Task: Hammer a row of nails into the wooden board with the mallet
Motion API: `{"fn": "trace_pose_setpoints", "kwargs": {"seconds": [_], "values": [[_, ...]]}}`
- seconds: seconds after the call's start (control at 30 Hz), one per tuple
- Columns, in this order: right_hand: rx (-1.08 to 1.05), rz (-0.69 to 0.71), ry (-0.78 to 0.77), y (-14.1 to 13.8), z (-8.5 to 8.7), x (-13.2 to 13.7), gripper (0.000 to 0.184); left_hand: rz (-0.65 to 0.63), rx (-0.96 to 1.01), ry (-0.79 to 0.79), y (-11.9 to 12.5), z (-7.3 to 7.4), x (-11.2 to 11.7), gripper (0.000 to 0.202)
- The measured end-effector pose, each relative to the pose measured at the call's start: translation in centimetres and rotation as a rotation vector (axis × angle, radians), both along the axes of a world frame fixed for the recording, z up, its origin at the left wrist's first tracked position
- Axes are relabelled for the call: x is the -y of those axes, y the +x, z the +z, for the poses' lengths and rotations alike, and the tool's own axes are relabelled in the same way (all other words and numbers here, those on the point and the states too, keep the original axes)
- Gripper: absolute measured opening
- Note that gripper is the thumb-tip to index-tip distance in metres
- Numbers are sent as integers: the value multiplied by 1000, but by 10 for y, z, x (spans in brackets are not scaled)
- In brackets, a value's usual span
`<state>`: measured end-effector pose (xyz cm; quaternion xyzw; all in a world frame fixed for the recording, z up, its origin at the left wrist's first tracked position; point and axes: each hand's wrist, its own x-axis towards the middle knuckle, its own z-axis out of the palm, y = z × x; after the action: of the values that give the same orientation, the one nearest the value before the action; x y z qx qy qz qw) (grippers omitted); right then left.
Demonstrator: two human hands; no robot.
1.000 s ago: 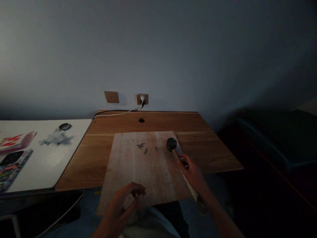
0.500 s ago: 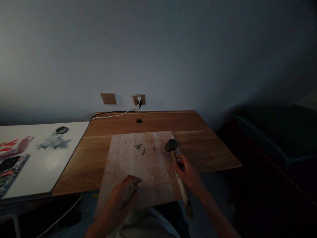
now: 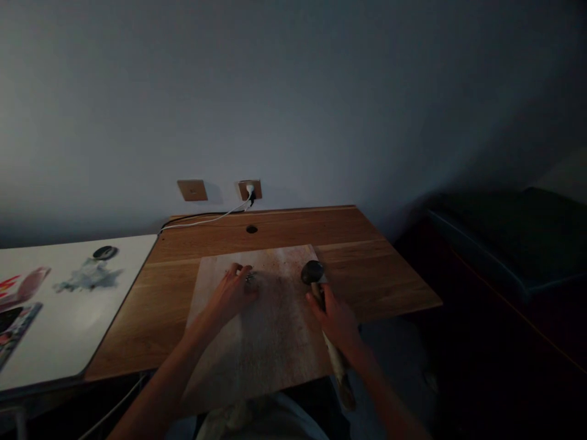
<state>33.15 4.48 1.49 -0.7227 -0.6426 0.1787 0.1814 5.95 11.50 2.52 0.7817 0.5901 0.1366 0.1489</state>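
Observation:
My right hand (image 3: 338, 321) is wrapped round the wooden handle of a hammer (image 3: 312, 272), close below its dark, round head. The head is over the right edge of a pale wooden board (image 3: 275, 342), and the handle slants down past the board's near edge. On the board's upper left part my left hand (image 3: 233, 292) is at a small pile of nails (image 3: 250, 277), thumb and fingers apart around it. The fingers partly hide the pile, and no nail shows held between them.
Under the board is a brown wooden desk (image 3: 380, 281). At left, a white tabletop (image 3: 68, 330) bears a crumpled clear plastic bag (image 3: 89, 275), a dark round lid (image 3: 105, 252) and a red-and-white package (image 3: 25, 287). Cables (image 3: 202, 221) run to a wall socket (image 3: 250, 190).
My left hand has moved forward from the board's near left part to the nails. My right hand still grips the hammer, with its fingers a little nearer the head.

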Motion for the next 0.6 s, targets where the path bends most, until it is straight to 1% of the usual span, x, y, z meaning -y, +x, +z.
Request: {"fn": "trace_pose_setpoints", "kwargs": {"seconds": [0.1,0.2,0.37,0.47,0.6], "values": [[-30,-13,7,0,-3,1,43,4,-5,-51,5,4,-11,54],[-42,-29,9,1,-3,1,42,-24,-13,-87,10,6,-16,46],[-47,-21,-4,1,-4,0,43,-86,5,-113,19,9,-18,32],[-48,-22,9,1,-3,0,40,-144,14,-113,28,9,-18,26],[-63,-31,29,0,-2,1,39,-217,35,-120,42,10,-18,24]]}}
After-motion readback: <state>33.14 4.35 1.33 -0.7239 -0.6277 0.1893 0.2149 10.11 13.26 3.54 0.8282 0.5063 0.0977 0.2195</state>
